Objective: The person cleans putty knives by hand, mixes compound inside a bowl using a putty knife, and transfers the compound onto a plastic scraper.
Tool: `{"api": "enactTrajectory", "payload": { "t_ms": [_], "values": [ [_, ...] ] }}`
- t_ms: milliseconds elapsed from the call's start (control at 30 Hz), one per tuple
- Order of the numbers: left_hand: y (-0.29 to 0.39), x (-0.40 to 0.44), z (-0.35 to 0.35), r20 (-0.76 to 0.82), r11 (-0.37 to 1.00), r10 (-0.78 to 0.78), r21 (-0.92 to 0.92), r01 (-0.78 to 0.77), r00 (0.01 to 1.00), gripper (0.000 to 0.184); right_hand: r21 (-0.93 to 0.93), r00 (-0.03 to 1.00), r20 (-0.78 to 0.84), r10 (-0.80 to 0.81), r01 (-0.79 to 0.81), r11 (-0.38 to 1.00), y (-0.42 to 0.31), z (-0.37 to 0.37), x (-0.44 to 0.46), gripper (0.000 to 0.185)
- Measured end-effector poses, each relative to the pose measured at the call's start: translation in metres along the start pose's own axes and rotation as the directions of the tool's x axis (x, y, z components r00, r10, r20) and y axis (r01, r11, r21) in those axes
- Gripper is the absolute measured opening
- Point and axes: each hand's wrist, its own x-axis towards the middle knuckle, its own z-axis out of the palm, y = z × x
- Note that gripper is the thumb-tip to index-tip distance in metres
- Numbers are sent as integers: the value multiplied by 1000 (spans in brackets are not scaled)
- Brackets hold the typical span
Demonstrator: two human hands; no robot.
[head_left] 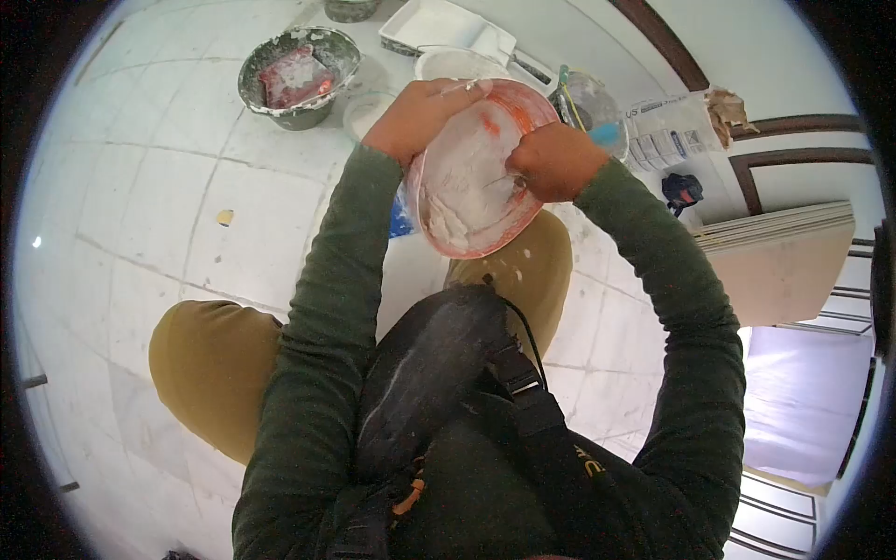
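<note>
A red bowl [478,249], smeared with white paste [471,173], is tilted above my bent knee. My left hand [420,117] grips its upper left rim, fingers wrapped over the edge. My right hand [560,161] is closed at the right side of the bowl's inside, against the paste; what it holds, if anything, is hidden by the fingers. Some blue material [401,217] shows behind the bowl's left edge.
A dark bucket [308,117] with a red, paste-covered item stands at the upper left. Beyond the bowl are a white tray [420,23], a container [597,93] and a paper bag [667,131]. Stacked boards [784,252] lean at the right.
</note>
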Motion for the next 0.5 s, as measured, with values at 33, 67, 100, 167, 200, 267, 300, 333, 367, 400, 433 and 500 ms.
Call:
{"api": "enactTrajectory", "payload": {
  "t_ms": [33,67,100,167,200,267,300,333,367,400,433,500],
  "values": [
    [-2,1,0,-2,1000,-12,-23,12,1000,48,5,1000,10,7,-7,1000,-1,0,1,11],
    [-5,1,1,-4,999,-28,-45,28,1000,48,14,1000,21,12,-13,1000,-2,1,0,12],
    [-7,1,3,-6,998,-38,-48,38,999,47,51,1000,25,-1,0,999,-1,6,0,12],
    [-8,3,4,-19,998,-48,-49,47,999,47,113,999,25,-36,33,993,4,18,4,14],
    [-10,3,1,-22,995,-60,-84,58,998,46,167,998,-17,-62,64,984,3,27,6,15],
    [-18,2,-5,-25,985,-93,-152,88,995,45,276,988,-107,-108,134,952,-6,47,12,17],
    [-20,3,-9,-58,975,-106,-200,93,993,45,313,989,-102,-109,136,940,-9,53,17,18],
    [-22,2,-11,-91,964,-125,-248,99,988,45,353,989,-97,-112,139,925,-15,59,22,19],
    [-26,2,-13,-114,949,-152,-296,113,982,45,400,990,-88,-107,133,907,-22,64,24,21],
    [-38,6,-18,-137,978,-82,-203,53,987,43,407,994,-40,-101,108,907,-28,64,26,22],
    [-57,14,-29,-154,995,4,-103,-20,988,42,402,995,1,-95,86,911,-34,62,32,23],
    [-68,14,-42,-198,993,-33,-116,10,980,38,453,997,6,-83,71,889,-46,65,36,24]
  ]
}}
